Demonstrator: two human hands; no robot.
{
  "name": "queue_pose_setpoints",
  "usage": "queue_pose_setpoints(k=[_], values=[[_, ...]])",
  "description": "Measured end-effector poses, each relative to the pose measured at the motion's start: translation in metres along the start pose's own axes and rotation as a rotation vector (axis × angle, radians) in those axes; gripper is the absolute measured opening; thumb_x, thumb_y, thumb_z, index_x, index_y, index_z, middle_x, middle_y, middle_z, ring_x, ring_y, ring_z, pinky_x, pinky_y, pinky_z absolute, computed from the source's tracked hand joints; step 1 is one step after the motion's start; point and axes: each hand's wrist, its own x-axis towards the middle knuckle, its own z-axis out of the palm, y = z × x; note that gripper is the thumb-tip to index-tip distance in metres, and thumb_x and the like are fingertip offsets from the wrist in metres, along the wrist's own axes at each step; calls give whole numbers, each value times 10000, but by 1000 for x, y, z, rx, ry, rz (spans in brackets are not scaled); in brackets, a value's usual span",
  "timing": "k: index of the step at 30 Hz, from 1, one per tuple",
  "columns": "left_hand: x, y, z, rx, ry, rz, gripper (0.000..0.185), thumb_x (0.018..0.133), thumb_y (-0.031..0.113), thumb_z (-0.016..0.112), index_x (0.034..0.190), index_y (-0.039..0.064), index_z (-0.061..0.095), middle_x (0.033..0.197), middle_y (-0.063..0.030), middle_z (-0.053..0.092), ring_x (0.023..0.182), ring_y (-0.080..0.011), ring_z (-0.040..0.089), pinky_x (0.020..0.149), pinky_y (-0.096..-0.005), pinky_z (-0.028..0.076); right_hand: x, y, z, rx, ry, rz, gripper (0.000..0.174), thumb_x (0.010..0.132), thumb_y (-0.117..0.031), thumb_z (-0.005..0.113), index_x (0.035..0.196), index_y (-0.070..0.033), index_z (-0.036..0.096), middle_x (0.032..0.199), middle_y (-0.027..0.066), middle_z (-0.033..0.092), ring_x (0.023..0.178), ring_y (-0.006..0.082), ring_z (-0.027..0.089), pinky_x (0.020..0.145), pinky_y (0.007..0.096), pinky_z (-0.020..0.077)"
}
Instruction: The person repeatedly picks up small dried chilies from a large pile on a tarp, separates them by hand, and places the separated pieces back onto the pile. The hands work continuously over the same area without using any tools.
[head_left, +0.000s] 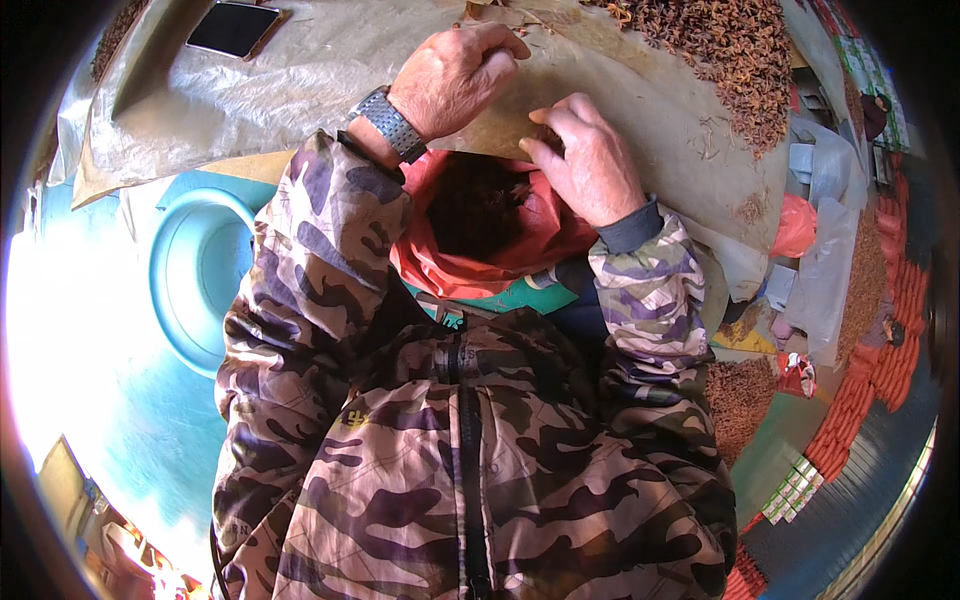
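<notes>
A red plastic bag (495, 281) stands with its mouth wide in front of my chest, with dark star anise (476, 214) inside. My left hand (457, 79), a metal watch (390, 124) on its wrist, hangs beyond the bag over a plastic sheet (300, 97). Its fingers curl inward and hide whatever may be in them. Above the bag's right rim is my right hand (589, 157), thumb and forefinger apart. Something dark brown shows behind those fingers, too shaded to make out. A heap of star anise (720, 60) lies on the sheet at the upper right.
A light blue plastic basin (199, 277) is at the left. On the sheet's far left lies a smartphone (232, 30). Right of me are a small red bag (793, 225), clear plastic (821, 277) and more brown spice (739, 405). Stacked red sacks (892, 337) line the far right, with people near them.
</notes>
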Motion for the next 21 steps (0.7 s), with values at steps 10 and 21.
queue_pose_setpoints(k=[10, 21], values=[[2, 0, -1, -125, 24, 18, 258, 987, 167, 559, 1107, 15, 731, 925, -191, 746, 885, -350, 734, 816, -423, 580, -7, 40, -16, 181, 277, 248, 323, 903, -154, 815, 1177, -26, 701, 1001, 128, 687, 775, 241, 688, 705, 365, 576], [5, 36, 24, -84, -62, 50, 223, 942, 164, 621, 1113, 50, 707, 1033, -212, 723, 970, -423, 707, 850, -495, 575, 117, 168, -84, -430, 329, 215, 816, 854, -512, 821, 1454, -18, 571, 1486, 217, 522, 1368, 397, 517, 1141, 499, 447]])
